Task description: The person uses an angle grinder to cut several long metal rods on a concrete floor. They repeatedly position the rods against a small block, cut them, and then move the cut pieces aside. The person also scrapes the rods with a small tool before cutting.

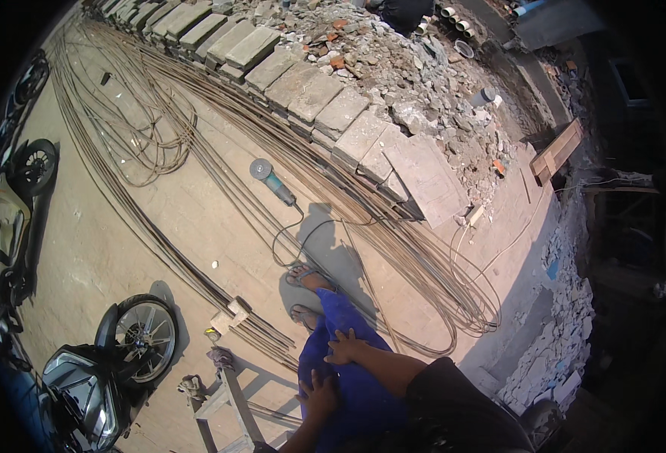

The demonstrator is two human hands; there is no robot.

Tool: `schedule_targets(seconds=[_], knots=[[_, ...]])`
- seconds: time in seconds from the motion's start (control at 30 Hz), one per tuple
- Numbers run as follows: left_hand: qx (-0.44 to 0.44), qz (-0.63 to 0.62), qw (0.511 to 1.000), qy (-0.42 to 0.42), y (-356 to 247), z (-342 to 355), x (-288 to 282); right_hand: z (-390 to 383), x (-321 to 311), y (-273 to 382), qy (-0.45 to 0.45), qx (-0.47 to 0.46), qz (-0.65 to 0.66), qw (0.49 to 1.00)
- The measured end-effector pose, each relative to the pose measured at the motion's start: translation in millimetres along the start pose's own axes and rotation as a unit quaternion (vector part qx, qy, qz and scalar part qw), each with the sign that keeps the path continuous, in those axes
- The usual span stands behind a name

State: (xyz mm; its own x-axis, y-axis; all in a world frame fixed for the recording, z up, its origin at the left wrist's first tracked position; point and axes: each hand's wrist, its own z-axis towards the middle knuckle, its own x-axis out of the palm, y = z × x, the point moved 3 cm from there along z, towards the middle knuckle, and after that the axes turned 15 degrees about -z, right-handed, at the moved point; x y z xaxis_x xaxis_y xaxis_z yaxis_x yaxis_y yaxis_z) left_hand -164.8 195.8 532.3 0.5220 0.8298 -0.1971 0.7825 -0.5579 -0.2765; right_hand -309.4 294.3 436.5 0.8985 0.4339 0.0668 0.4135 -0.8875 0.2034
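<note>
My left hand (pixel 318 397) rests on the blue trousers (pixel 378 392) over my legs, fingers spread and holding nothing. A little farther up, my right hand (pixel 346 348) lies flat on the same blue cloth, fingers apart. My sandalled feet (pixel 312 278) stand on the paving just beyond the hands. Ahead of them an angle grinder (pixel 276 183) with a teal body and a grey disc lies on the ground, apart from both hands. Its dark cord loops back near my feet. Long thin steel bars (pixel 272 124) run beside it in bundles.
A ladder (pixel 233 404) with cloth-wrapped ends stands near my left. Close by lie a block (pixel 230 315) across bars and a yellow tape measure (pixel 212 333). Motorcycles (pixel 83 392) line the left. Stacked concrete slabs (pixel 295 87) border rubble (pixel 416 98); a wooden piece (pixel 557 153) lies right.
</note>
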Motion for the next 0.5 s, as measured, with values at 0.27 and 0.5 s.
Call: schedule_targets(seconds=[0.27,0.5], knots=[[-0.046,-0.011,0.994,0.097,52,-34,4,-28,46,7,-0.063,-0.038,0.076,0.994],[-0.106,0.056,0.981,0.150,58,-21,31,-57,55,7,-0.139,-0.040,0.111,0.983]])
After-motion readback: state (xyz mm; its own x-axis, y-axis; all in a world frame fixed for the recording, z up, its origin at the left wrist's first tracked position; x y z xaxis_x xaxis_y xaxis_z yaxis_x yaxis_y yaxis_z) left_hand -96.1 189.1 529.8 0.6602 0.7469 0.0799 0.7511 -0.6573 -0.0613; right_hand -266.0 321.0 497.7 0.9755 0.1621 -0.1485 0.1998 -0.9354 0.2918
